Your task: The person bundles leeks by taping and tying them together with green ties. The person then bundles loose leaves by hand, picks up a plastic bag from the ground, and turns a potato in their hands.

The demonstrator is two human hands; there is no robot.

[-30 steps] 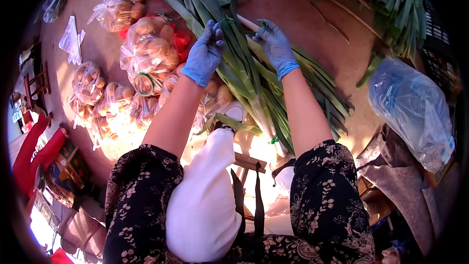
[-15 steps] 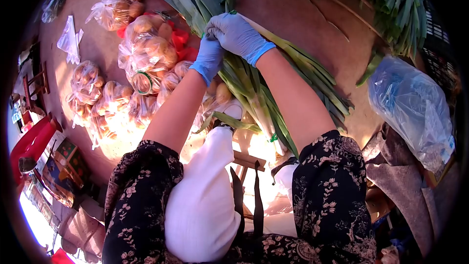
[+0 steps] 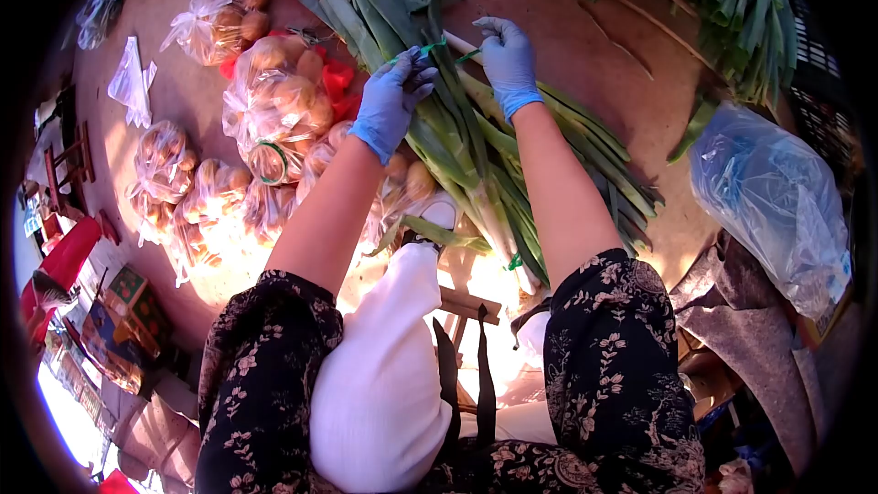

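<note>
A bundle of leeks [image 3: 457,151] lies slantwise in front of me, its green leaves at the top and its pale ends toward my legs. A thin green tie [image 3: 435,45] crosses the leaves. My left hand [image 3: 393,101], in a blue glove, is closed at the left side of the bundle with its fingertips on the tie. To the right of the leaves, my right hand [image 3: 508,62], also gloved, pinches the tie's other end. A second green tie [image 3: 514,262] circles the bundle near the pale ends.
Clear bags of potatoes [image 3: 279,96] sit on the floor to the left. More leeks [image 3: 745,27] lie at the upper right, near a black crate [image 3: 817,59]. A clear plastic bag [image 3: 768,201] lies at the right. A small white bag [image 3: 133,82] lies far left.
My hands were together over the leaves. Now they are apart, the right one moved rightward and the left a little down, with the green tie showing between them.
</note>
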